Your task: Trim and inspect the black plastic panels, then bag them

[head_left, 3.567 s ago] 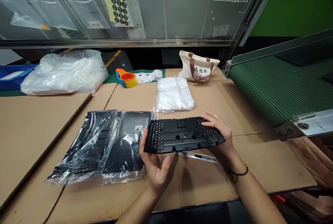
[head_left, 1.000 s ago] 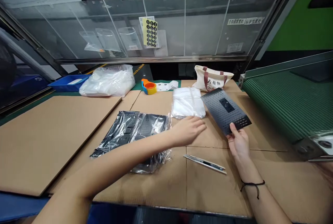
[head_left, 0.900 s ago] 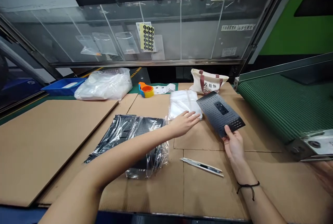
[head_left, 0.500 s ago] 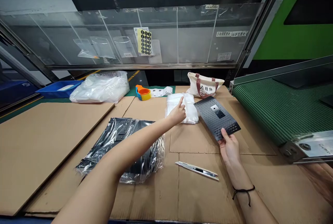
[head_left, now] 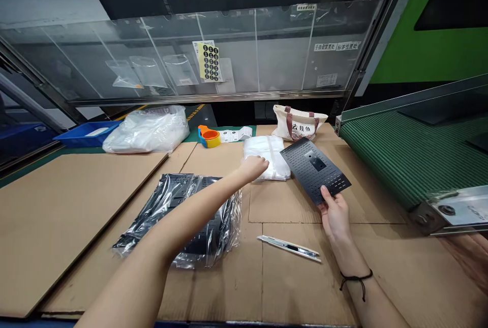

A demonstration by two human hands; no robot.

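A flat black perforated panel [head_left: 297,165] with a dark rectangle near its middle is held tilted in my right hand [head_left: 335,214], gripped at its near corner with the thumb on top. My left hand [head_left: 253,168] is over a stack of clear plastic bags [head_left: 275,152], its fingers curled closed; what they pinch, if anything, is hidden. Under my left forearm lie several black panels in clear plastic wrap [head_left: 215,234], partly covered by the arm. A silver utility knife [head_left: 290,248] rests on the cardboard between my arms.
A canvas bag [head_left: 297,122], an orange and yellow tape dispenser [head_left: 209,136], a plastic bundle [head_left: 147,129] and a blue tray [head_left: 86,133] line the back. A green conveyor belt [head_left: 412,160] stands at right, with another person's hand [head_left: 470,254] beneath its end. Cardboard [head_left: 76,216] covers the left.
My left index finger was extended and is now curled in, and the hand has dropped slightly toward the bag stack. The panel in my right hand has barely shifted.
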